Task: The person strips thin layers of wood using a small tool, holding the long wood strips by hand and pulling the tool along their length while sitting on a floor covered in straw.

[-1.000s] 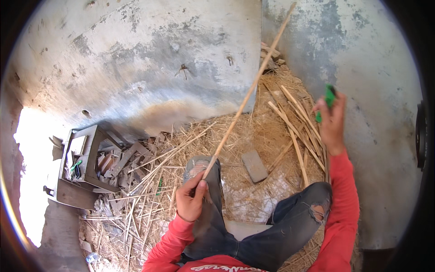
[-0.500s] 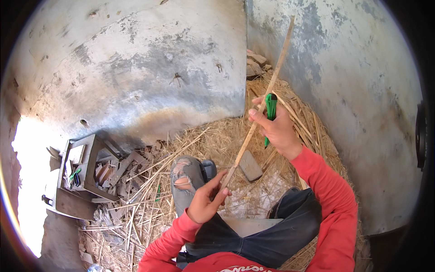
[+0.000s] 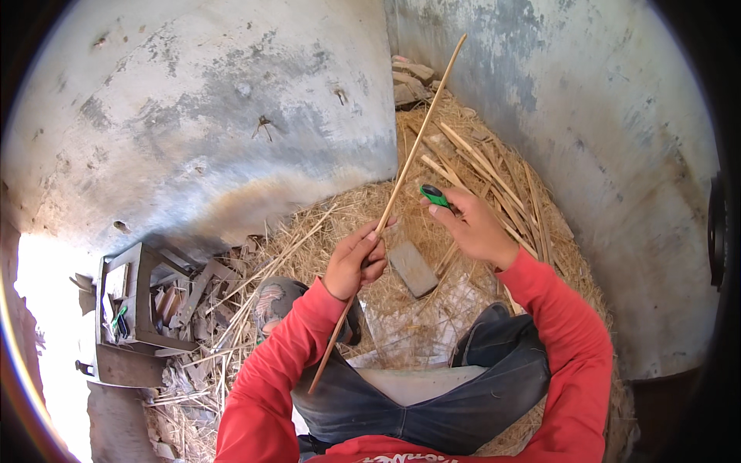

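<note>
Straw floor (image 3: 463, 301); hands grip stick (image 3: 401, 177).

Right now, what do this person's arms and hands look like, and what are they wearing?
Both arms wear long red sleeves: the left sleeve and the right sleeve, each ending at the wrist. The left hand and right hand are bare, with no gloves, rings or watch showing.

— Right hand (image 3: 475, 228)? 
— Dropped from out wide, green-handled tool (image 3: 434, 194) brought in beside the stick (image 3: 401, 185).
— Left hand (image 3: 355, 262)? 
— Slid higher up the stick, nearer the right.
</note>
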